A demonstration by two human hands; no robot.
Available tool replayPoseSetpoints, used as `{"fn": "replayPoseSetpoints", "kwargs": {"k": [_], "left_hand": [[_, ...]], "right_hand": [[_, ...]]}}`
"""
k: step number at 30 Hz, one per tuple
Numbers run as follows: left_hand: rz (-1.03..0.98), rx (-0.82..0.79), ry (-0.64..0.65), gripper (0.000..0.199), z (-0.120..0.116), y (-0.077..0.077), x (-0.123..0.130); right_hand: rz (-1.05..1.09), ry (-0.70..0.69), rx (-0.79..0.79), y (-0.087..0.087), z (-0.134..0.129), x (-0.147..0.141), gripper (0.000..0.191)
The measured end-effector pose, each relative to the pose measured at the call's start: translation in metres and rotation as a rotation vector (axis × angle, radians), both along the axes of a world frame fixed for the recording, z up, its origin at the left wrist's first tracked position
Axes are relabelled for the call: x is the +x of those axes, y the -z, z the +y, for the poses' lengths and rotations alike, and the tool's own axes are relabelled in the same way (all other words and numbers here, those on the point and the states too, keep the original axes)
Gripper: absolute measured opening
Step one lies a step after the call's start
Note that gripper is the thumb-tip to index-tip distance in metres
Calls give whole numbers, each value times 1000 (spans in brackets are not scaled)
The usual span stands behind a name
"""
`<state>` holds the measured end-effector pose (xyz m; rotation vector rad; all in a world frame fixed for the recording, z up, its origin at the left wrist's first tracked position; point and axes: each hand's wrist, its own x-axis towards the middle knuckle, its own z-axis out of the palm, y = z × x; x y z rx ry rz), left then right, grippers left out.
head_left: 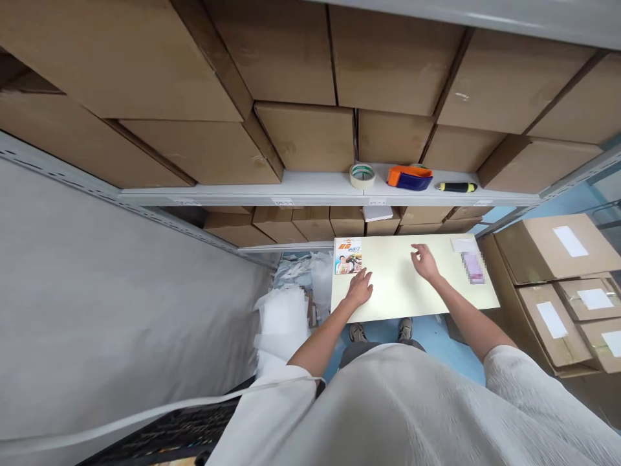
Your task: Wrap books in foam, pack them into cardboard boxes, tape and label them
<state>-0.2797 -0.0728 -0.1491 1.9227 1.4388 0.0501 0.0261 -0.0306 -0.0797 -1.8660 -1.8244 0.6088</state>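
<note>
My left hand is over the left part of a pale yellow tabletop, its fingers apart at the lower edge of a colourful printed booklet. Whether the fingertips press on the booklet or only rest beside it is hard to tell. My right hand hovers above the middle of the tabletop, fingers loosely bent and apart, with nothing visible in it. To its right are a white slip of paper and a blurred-out pinkish-purple item.
Cardboard boxes fill the shelves ahead. On the shelf edge lie a tape roll, an orange and blue tape dispenser and a black-yellow tool. White packing sheets are at left; labelled cartons are stacked right.
</note>
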Motion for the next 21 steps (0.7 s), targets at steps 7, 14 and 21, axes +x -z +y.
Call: {"fn": "replayPoseSetpoints", "kwargs": {"k": [7,14,21], "left_hand": [[-64,108,-46,59,13,-25,88],[-134,149,-126,57,-13,-21,154],[-144,141,-146,54,-32,-10,164]], "right_hand": [[-287,59,428,-122,114,125,51],[-409,-144,271,-153,187,175,59],[-346,-207,386,-152,160,197,51]]}}
